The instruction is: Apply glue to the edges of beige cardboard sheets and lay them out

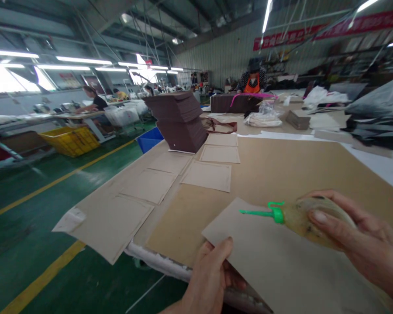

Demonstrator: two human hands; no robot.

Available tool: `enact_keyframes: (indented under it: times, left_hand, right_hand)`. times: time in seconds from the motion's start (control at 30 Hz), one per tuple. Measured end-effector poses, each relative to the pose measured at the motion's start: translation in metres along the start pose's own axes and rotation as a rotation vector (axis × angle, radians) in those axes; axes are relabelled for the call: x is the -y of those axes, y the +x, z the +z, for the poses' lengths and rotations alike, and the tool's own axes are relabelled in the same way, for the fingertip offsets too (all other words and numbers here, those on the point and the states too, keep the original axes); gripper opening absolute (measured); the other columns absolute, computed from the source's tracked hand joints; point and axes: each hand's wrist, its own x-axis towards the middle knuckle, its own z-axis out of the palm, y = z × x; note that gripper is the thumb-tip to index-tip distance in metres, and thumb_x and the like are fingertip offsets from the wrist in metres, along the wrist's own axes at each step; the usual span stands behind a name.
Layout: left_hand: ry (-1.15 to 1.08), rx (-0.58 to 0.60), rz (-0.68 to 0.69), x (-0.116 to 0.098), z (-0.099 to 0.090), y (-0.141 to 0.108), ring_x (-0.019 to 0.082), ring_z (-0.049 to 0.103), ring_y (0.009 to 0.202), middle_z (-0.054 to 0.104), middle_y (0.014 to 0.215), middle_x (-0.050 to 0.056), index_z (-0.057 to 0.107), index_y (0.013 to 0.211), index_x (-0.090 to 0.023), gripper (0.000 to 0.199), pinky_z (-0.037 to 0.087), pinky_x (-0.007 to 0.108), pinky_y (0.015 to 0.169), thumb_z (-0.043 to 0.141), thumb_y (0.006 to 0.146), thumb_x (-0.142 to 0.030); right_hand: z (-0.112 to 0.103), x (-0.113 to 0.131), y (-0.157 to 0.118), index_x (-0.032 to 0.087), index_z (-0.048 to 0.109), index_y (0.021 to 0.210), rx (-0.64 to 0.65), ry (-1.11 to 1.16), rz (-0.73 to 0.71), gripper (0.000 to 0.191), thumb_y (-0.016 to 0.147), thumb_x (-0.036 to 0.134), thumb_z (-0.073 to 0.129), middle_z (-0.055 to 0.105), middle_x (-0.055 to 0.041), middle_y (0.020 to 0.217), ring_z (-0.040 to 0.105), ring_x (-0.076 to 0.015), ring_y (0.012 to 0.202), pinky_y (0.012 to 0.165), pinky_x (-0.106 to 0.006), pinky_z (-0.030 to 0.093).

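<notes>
My right hand (343, 222) is wrapped round a yellowish squeeze bottle (303, 218) with a green cap and a long green nozzle pointing left. Below the nozzle lies a flat grey-beige sheet (268, 257), tilted toward me at the table's near edge. My left hand (212, 270) grips that sheet's left edge, thumb on top and fingers underneath. The nozzle tip is over the sheet's far corner; whether it touches I cannot tell. Farther off, several similar sheets (209, 175) lie flat on the brown-topped table (265, 170), their edges marked with a faint line.
A tall stack of dark brown pieces (180, 122) stands at the table's far left. Plastic-wrapped goods (263, 115) and dark sheets (376, 126) lie at the back. A person in an orange apron (253, 83) is beyond the table. A yellow crate (70, 140) sits on the left floor.
</notes>
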Motion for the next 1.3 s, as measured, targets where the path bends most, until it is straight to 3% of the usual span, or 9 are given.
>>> enact_keyframes:
  times: [0.17, 0.27, 0.43, 0.63, 0.8, 0.9, 1.0, 1.1, 1.3]
  left_hand:
    - [0.019, -0.074, -0.075, 0.015, -0.002, -0.001, 0.011, 0.055, 0.047, 0.063, 0.067, 0.003, 0.054, 0.1, -0.014, 0.036, 0.041, 0.015, 0.037, 0.054, 0.087, -0.048]
    - [0.042, -0.016, -0.14, 0.014, -0.004, -0.003, 0.011, 0.055, 0.045, 0.063, 0.065, 0.005, 0.056, 0.095, -0.012, 0.039, 0.04, 0.014, 0.034, 0.061, 0.082, -0.049]
    - [0.016, 0.075, -0.102, 0.009, -0.003, -0.007, 0.013, 0.062, 0.056, 0.067, 0.075, 0.008, 0.06, 0.103, -0.011, 0.044, 0.047, 0.015, 0.043, 0.071, 0.075, -0.043]
    - [0.082, -0.103, -0.126, 0.019, 0.002, -0.002, 0.003, 0.04, 0.032, 0.053, 0.049, -0.003, 0.06, 0.082, -0.013, 0.041, 0.022, 0.01, 0.028, 0.072, 0.071, -0.05]
    - [-0.007, 0.013, -0.191, 0.015, 0.009, -0.001, 0.011, 0.056, 0.039, 0.061, 0.057, 0.002, 0.06, 0.081, -0.011, 0.046, 0.037, 0.014, 0.029, 0.075, 0.061, -0.05]
    - [0.075, 0.031, -0.165, 0.013, 0.009, 0.001, 0.01, 0.053, 0.036, 0.06, 0.055, 0.002, 0.061, 0.08, -0.011, 0.039, 0.03, 0.013, 0.027, 0.069, 0.068, -0.047]
    - [0.248, 0.04, -0.13, 0.014, 0.005, 0.004, 0.005, 0.037, 0.028, 0.051, 0.044, -0.002, 0.057, 0.064, -0.014, 0.034, 0.016, 0.015, 0.027, 0.06, 0.074, -0.046]
    - [0.39, 0.058, -0.05, 0.016, 0.001, 0.008, 0.003, 0.028, 0.029, 0.042, 0.039, -0.004, 0.05, 0.051, -0.016, 0.041, 0.016, 0.017, 0.031, 0.056, 0.079, -0.046]
    - [0.293, -0.019, -0.07, 0.021, 0.001, 0.013, 0.005, 0.027, 0.034, 0.04, 0.043, -0.007, 0.049, 0.062, -0.019, 0.031, 0.014, 0.02, 0.035, 0.059, 0.077, -0.044]
  right_hand:
    - [0.018, 0.024, 0.01, 0.028, 0.059, 0.103, 0.181, -0.333, -0.13, 0.043, 0.08, 0.064, 0.058, 0.067, -0.0009, 0.083, 0.062, -0.0223, 0.071, 0.054, -0.027, 0.048]
    - [0.029, 0.03, 0.014, 0.026, 0.059, 0.101, 0.21, -0.434, -0.167, 0.043, 0.083, 0.065, 0.054, 0.066, -0.0008, 0.08, 0.062, -0.0211, 0.068, 0.053, -0.027, 0.046]
    - [0.034, 0.034, 0.018, 0.025, 0.058, 0.105, 0.213, -0.446, -0.176, 0.046, 0.085, 0.065, 0.051, 0.066, -0.0011, 0.08, 0.061, -0.0198, 0.065, 0.05, -0.026, 0.046]
    - [0.037, 0.039, 0.02, 0.024, 0.058, 0.098, 0.318, -0.505, -0.323, 0.035, 0.09, 0.056, 0.05, 0.064, -0.0019, 0.082, 0.06, -0.0204, 0.074, 0.058, -0.029, 0.045]
    - [0.042, 0.046, 0.018, 0.024, 0.057, 0.098, 0.353, -0.575, -0.425, 0.028, 0.093, 0.049, 0.048, 0.062, -0.0017, 0.086, 0.058, -0.0188, 0.077, 0.065, -0.031, 0.043]
    - [0.045, 0.05, 0.019, 0.023, 0.057, 0.096, 0.367, -0.602, -0.449, 0.029, 0.095, 0.049, 0.046, 0.06, -0.0018, 0.084, 0.056, -0.018, 0.075, 0.063, -0.031, 0.041]
    - [0.048, 0.051, 0.021, 0.023, 0.056, 0.093, 0.371, -0.627, -0.478, 0.028, 0.095, 0.049, 0.044, 0.059, -0.001, 0.083, 0.056, -0.0175, 0.074, 0.064, -0.032, 0.04]
    - [0.051, 0.051, 0.023, 0.023, 0.056, 0.094, 0.37, -0.627, -0.495, 0.027, 0.095, 0.048, 0.044, 0.059, -0.0011, 0.084, 0.056, -0.0178, 0.074, 0.065, -0.032, 0.04]
    - [0.055, 0.058, 0.024, 0.022, 0.054, 0.088, 0.41, -0.676, -0.574, 0.025, 0.097, 0.043, 0.043, 0.057, -0.0007, 0.082, 0.054, -0.0168, 0.073, 0.064, -0.03, 0.038]
